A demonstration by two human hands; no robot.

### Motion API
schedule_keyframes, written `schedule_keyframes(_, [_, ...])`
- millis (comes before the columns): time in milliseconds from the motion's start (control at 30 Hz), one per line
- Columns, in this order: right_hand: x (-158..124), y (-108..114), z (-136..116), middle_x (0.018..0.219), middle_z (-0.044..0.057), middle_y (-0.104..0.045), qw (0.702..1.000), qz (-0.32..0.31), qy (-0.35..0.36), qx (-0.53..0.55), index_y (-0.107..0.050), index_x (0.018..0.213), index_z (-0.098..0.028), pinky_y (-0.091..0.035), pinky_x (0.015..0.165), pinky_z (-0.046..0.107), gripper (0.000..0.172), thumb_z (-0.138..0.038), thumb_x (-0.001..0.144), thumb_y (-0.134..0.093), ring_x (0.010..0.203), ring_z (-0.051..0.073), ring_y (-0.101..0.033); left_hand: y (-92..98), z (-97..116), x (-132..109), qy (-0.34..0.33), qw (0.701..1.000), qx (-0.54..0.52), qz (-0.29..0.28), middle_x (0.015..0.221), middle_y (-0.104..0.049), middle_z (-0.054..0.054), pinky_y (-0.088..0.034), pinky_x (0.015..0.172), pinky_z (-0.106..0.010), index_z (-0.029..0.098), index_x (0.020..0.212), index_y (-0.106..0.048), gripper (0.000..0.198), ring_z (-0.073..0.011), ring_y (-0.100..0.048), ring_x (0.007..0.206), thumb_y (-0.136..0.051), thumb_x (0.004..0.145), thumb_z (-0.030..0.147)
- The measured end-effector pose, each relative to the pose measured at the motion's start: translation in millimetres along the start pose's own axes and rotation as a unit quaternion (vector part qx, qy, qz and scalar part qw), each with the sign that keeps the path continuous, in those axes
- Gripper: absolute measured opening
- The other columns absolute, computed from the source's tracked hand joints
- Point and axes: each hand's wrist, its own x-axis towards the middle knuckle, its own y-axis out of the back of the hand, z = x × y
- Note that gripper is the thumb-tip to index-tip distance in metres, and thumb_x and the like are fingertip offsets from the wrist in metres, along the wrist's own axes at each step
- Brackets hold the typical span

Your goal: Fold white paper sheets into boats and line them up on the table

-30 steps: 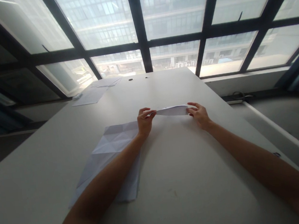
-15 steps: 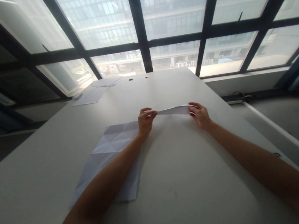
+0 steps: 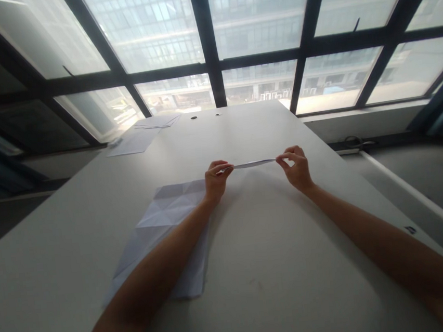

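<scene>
- The narrow paper (image 3: 254, 163) is held in the air a little above the desk (image 3: 278, 270), in the middle of the view. It is stretched out between the two hands.
- The paper is seen almost from its edge, so it looks like a thin pale line. It runs level from left to right, and I cannot tell how it is folded.
- The left hand (image 3: 215, 179) is closed on the left end of the paper, which it pinches between the thumb and the fingertips.
- The right hand (image 3: 295, 168) pinches the right end in the same way, with the other fingers curled.
- Both forearms reach forward over the desk. The left forearm lies across a creased sheet (image 3: 164, 218).
- This creased sheet is flat on the desk, just left of the left hand, and it shows many fold lines.
- At the far left end of the desk lie some loose papers (image 3: 136, 141), well apart from the hands.
- Near the far edge of the desk there are two small round holes (image 3: 194, 118).
- Behind the desk stands a big window (image 3: 257, 11) with dark frames, and a cable (image 3: 354, 141) lies on the ledge at the right.
</scene>
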Motion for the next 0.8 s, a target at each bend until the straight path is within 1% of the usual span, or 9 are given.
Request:
schedule_keyframes(67, [0, 3, -2, 0.094, 0.007, -0.061, 0.997, -0.028, 0.043, -0.062, -0.072, 0.084, -0.024, -0.045, 0.089, 0.043, 0.013, -0.028, 0.090, -0.061, 0.096, 0.025, -0.053, 1.3, 4, -2, -0.032, 0.997, 0.067, 0.002, 0.098, -0.065, -0.005, -0.053, 0.075, -0.032, 0.023, 0.079, -0.078, 0.003, -0.0185, -0.062, 0.089, -0.075, 0.078, 0.024])
schedule_keyframes(133, [-2, 5, -3, 0.099, 0.008, -0.064, 0.987, -0.090, 0.062, -0.115, -0.072, 0.087, -0.024, -0.041, 0.093, 0.044, 0.017, -0.019, 0.090, -0.056, 0.101, 0.026, -0.053, 3.1, 8, -5, -0.062, 0.983, 0.170, -0.006, 0.103, -0.066, -0.005, -0.051, 0.090, -0.040, 0.024, 0.074, -0.076, 0.020, -0.0217, -0.061, 0.101, -0.065, 0.079, 0.008])
schedule_keyframes(233, [-5, 3, -4, 0.103, 0.009, -0.068, 0.963, -0.188, 0.059, -0.185, -0.072, 0.086, -0.022, -0.036, 0.096, 0.046, 0.023, -0.009, 0.083, -0.054, 0.107, 0.029, -0.052, 4.2, 13, -12, -0.071, 0.939, 0.324, -0.086, 0.123, -0.063, -0.004, -0.041, 0.105, -0.051, 0.026, 0.074, -0.076, 0.042, -0.0268, -0.054, 0.121, -0.050, 0.073, -0.007])
schedule_keyframes(333, [-8, 0, -6, 0.100, 0.010, -0.071, 0.937, -0.261, 0.048, -0.225, -0.073, 0.081, -0.021, -0.033, 0.098, 0.048, 0.026, -0.004, 0.077, -0.053, 0.106, 0.030, -0.054, 0.5, 18, -19, -0.089, 0.898, 0.396, -0.171, 0.138, -0.057, -0.003, -0.026, 0.117, -0.056, 0.026, 0.086, -0.077, 0.048, -0.0281, -0.042, 0.138, -0.047, 0.071, -0.008])
schedule_keyframes(433, [-12, -4, -15, 0.103, 0.011, -0.071, 0.934, -0.263, 0.057, -0.235, -0.075, 0.087, -0.020, -0.031, 0.103, 0.048, 0.031, -0.003, 0.079, -0.050, 0.108, 0.029, -0.056, -7.8, 26, -25, -0.131, 0.883, 0.385, -0.233, 0.149, -0.048, -0.004, -0.019, 0.122, -0.048, 0.024, 0.116, -0.071, 0.051, -0.0228, -0.033, 0.146, -0.044, 0.081, -0.001])
schedule_keyframes(533, [-19, -13, -27, 0.125, 0.013, -0.066, 0.938, -0.275, 0.084, -0.195, -0.070, 0.116, -0.017, -0.034, 0.108, 0.042, 0.039, -0.010, 0.087, -0.045, 0.120, 0.027, -0.054, -16.0, 33, -32, -0.129, 0.856, 0.358, -0.349, 0.154, -0.042, -0.010, -0.022, 0.121, -0.046, 0.020, 0.144, -0.049, 0.047, -0.0227, -0.031, 0.147, -0.041, 0.098, 0.023])
schedule_keyframes(600, [-25, -21, -31, 0.145, 0.012, -0.053, 0.924, -0.334, 0.106, -0.154, -0.057, 0.137, -0.016, -0.031, 0.113, 0.041, 0.046, -0.019, 0.094, -0.042, 0.134, 0.025, -0.046, -19.0, 35, -35, -0.109, 0.832, 0.359, -0.409, 0.158, -0.036, -0.011, -0.020, 0.120, -0.048, 0.022, 0.152, -0.036, 0.053, -0.0241, -0.026, 0.149, -0.037, 0.102, 0.040])
schedule_keyframes(700, [-33, -30, -30, 0.157, 0.012, -0.038, 0.899, -0.407, 0.097, -0.132, -0.039, 0.151, -0.016, -0.024, 0.119, 0.046, 0.054, -0.034, 0.100, -0.036, 0.146, 0.025, -0.033, -19.7, 34, -38, -0.090, 0.813, 0.371, -0.439, 0.162, -0.026, -0.010, -0.016, 0.121, -0.047, 0.023, 0.156, -0.025, 0.060, -0.0242, -0.019, 0.151, -0.028, 0.103, 0.050])
schedule_keyframes(800, [-36, -33, -24, 0.158, 0.013, -0.034, 0.894, -0.415, 0.078, -0.150, -0.037, 0.152, -0.016, -0.020, 0.120, 0.050, 0.057, -0.042, 0.102, -0.033, 0.148, 0.027, -0.028, -18.5, 31, -39, -0.072, 0.809, 0.395, -0.429, 0.163, -0.023, -0.012, -0.014, 0.121, -0.047, 0.020, 0.157, -0.025, 0.064, -0.0272, -0.014, 0.152, -0.026, 0.103, 0.054])
